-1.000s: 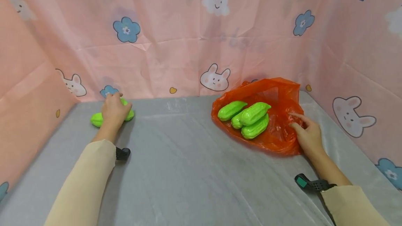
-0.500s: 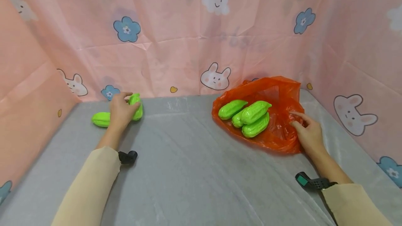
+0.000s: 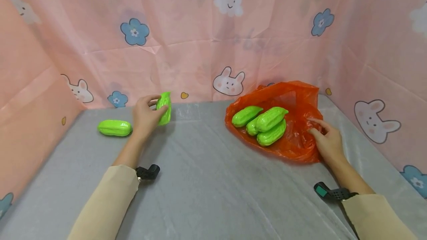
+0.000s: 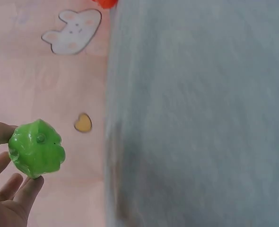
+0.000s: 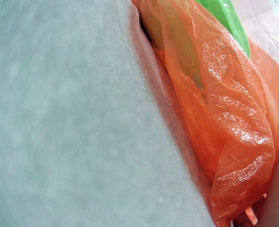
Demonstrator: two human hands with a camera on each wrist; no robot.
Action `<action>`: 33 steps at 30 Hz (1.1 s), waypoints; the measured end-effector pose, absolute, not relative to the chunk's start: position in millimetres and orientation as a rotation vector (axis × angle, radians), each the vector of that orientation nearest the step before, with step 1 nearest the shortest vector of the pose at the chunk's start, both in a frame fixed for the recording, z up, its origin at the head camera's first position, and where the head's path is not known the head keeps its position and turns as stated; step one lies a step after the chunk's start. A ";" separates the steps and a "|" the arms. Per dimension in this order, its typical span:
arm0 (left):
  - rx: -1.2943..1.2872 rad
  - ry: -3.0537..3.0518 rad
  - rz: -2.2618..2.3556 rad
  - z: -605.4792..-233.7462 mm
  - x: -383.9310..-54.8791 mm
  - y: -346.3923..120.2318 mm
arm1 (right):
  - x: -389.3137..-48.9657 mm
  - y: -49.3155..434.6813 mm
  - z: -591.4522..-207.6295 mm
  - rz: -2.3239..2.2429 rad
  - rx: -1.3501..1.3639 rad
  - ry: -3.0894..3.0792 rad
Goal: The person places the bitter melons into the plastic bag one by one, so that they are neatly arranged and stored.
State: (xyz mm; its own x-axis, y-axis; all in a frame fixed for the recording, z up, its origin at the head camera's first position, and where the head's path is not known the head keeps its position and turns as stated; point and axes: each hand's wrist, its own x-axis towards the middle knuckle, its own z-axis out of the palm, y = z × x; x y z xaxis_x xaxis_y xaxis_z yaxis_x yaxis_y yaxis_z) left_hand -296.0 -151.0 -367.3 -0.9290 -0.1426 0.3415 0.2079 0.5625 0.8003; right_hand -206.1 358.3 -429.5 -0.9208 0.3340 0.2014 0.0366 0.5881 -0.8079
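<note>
My left hand [image 3: 145, 116] holds a bright green bitter melon [image 3: 165, 108] upright between thumb and fingers, raised over the table's back edge. In the left wrist view the melon's lobed end [image 4: 38, 149] faces the camera, with fingertips on both sides of it. A second bitter melon [image 3: 115, 127] lies on the table, left of that hand. At the right, an orange plastic bag [image 3: 300, 147] lies with its mouth toward the left. Inside it is a small pile of bitter melons [image 3: 271, 119]. My right hand [image 3: 328, 142] pinches the bag's right side between thumb and fingers.
A grey cloth covers the table [image 3: 200, 180]. Pink printed fabric [image 3: 186, 58] stands as a wall behind it and along both sides. Each wrist wears a black strap, the right one [image 3: 333, 193] with a green patch.
My left hand has lifted one bitter melon from the left and carried it right and up, uncovering the other melon. My right hand and the bag have stayed in place.
</note>
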 end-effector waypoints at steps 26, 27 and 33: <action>-0.317 -2.258 -1.626 -343.9 -289.0 -65.2 | -204.9 357.5 -429.1 1.242 -0.272 -2.456; -0.326 -2.241 -1.648 -343.7 -289.5 -61.9 | -205.1 357.4 -429.4 1.243 -0.273 -2.455; -0.368 -2.184 -1.766 -342.3 -291.9 -40.6 | -206.2 358.9 -430.1 1.220 -0.264 -2.449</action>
